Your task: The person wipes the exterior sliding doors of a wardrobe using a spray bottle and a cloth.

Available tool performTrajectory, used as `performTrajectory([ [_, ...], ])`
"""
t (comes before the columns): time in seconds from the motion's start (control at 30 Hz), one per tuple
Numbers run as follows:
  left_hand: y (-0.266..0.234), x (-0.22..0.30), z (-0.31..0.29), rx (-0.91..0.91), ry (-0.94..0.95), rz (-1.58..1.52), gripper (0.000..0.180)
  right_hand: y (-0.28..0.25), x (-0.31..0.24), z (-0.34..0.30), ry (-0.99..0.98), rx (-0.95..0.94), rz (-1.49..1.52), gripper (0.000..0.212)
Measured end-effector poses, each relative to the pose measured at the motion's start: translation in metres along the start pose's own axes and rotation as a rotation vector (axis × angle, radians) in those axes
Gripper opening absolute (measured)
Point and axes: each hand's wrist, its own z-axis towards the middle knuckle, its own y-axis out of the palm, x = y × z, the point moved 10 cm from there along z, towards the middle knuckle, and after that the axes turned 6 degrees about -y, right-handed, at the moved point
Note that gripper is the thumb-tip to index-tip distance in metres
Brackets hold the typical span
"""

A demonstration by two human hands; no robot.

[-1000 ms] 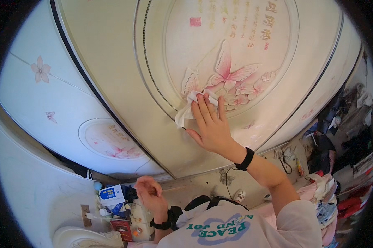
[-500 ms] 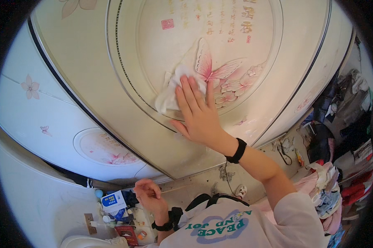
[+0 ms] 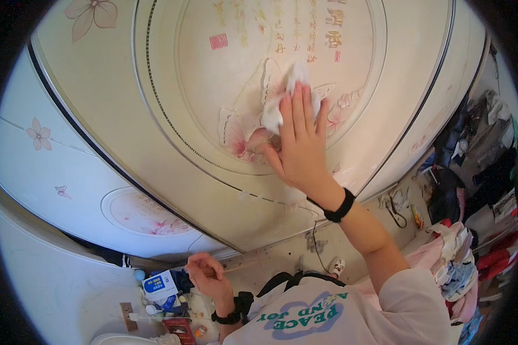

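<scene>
My right hand (image 3: pixel 303 146) lies on a white cloth (image 3: pixel 272 117) and presses it against a cream wardrobe door (image 3: pixel 216 80). The fingers are stretched upward over the cloth, which is bunched beneath and beside them. Under it is an oval panel with raised pink butterflies and flowers; a butterfly wing (image 3: pixel 233 131) shows to the left of the cloth. Lower left, away from the door, my left hand (image 3: pixel 209 282) is curled with its fingers closed. A thin pale stick (image 3: pixel 239 268) juts rightward from it, only faintly visible.
At the lower left, a white and blue box (image 3: pixel 159 285), bottles and a red booklet (image 3: pixel 179 331) crowd a surface near a wall socket (image 3: pixel 128 316). Clothes (image 3: pixel 457 282) are heaped on the right. A dark cord (image 3: pixel 316 244) runs along the floor below the door.
My right hand has slid the cloth right and slightly up across the panel, uncovering the left butterfly. My left hand has barely moved. The view has shifted slightly.
</scene>
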Motion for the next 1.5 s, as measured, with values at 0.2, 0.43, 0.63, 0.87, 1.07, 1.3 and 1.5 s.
performTrajectory([
  [0.2, 0.0, -0.001, 0.005, 0.012, -0.034, -0.03, 0.049, -0.009, 0.027, -0.006, 0.058, -0.077, -0.108, 0.076],
  [0.43, 0.023, -0.011, 0.004, -0.058, -0.063, -0.03, 0.05, -0.017, 0.05, -0.003, 0.127, -0.041, -0.115, 0.067],
  [0.63, 0.033, -0.01, 0.004, -0.048, -0.066, -0.008, 0.05, -0.003, 0.017, -0.002, -0.036, -0.178, -0.053, 0.071],
  [0.87, 0.021, -0.015, 0.001, -0.048, -0.066, 0.008, 0.048, -0.022, 0.051, 0.001, 0.116, 0.006, -0.17, 0.071],
  [1.07, 0.024, -0.01, 0.001, -0.046, -0.079, 0.001, 0.051, -0.015, 0.036, 0.011, -0.03, -0.131, -0.179, 0.078],
  [1.3, 0.022, -0.009, -0.003, -0.023, -0.111, 0.045, 0.051, -0.03, 0.049, 0.021, -0.015, 0.017, -0.059, 0.077],
  [1.5, 0.025, -0.004, -0.001, -0.071, -0.062, -0.008, 0.051, -0.012, 0.029, 0.006, -0.125, -0.195, -0.095, 0.08],
])
